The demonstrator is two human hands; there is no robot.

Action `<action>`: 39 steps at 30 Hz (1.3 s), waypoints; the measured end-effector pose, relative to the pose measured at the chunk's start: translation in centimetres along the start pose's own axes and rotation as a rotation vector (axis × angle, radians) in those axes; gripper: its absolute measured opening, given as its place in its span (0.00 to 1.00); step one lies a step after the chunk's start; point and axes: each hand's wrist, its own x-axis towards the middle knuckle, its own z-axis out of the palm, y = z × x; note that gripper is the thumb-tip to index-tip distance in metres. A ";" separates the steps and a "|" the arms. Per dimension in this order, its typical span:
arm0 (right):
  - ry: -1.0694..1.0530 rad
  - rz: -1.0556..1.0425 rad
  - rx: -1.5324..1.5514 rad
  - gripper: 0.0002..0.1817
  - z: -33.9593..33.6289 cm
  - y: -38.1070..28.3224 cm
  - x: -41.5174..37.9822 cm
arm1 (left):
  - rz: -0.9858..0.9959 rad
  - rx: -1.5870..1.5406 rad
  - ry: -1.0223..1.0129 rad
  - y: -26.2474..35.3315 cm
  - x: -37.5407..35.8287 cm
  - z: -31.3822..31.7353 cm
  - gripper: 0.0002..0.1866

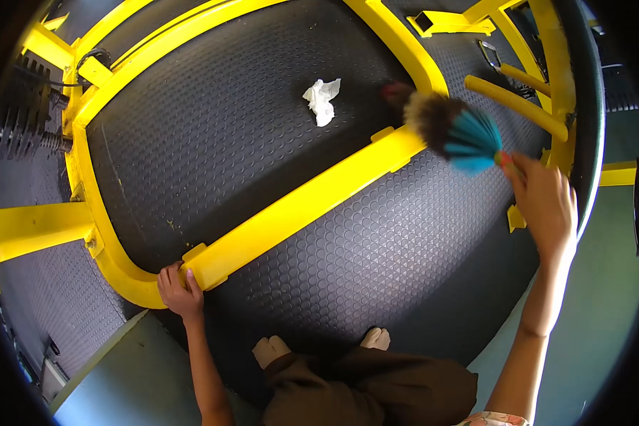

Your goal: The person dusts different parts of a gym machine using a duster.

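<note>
In the head view, my right hand (544, 202) is closed round the handle end of a feather duster (468, 140). Its feathers are blue near the handle, dark and tan further out, and the tip is smeared by motion over the right corner of the yellow metal frame (305, 206). My left hand (181, 290) grips that frame at its near left corner, fingers curled over the bar. A crumpled white tissue (323, 101) lies on the black studded floor mat (213, 128) inside the frame, apart from both hands.
Yellow posts and bars (518, 106) stand on the right, with a metal carabiner (488, 53) near them. Black ribbed machine parts (25, 106) and a yellow crossbar (35, 231) are at left. My feet (270, 350) rest on the mat; a pale green panel (610, 284) lies at right.
</note>
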 end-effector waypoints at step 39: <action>0.057 -1.199 0.557 0.09 -9.2 -26.0 0.9 | -0.118 0.049 0.123 -0.8 0.0 -0.9 0.44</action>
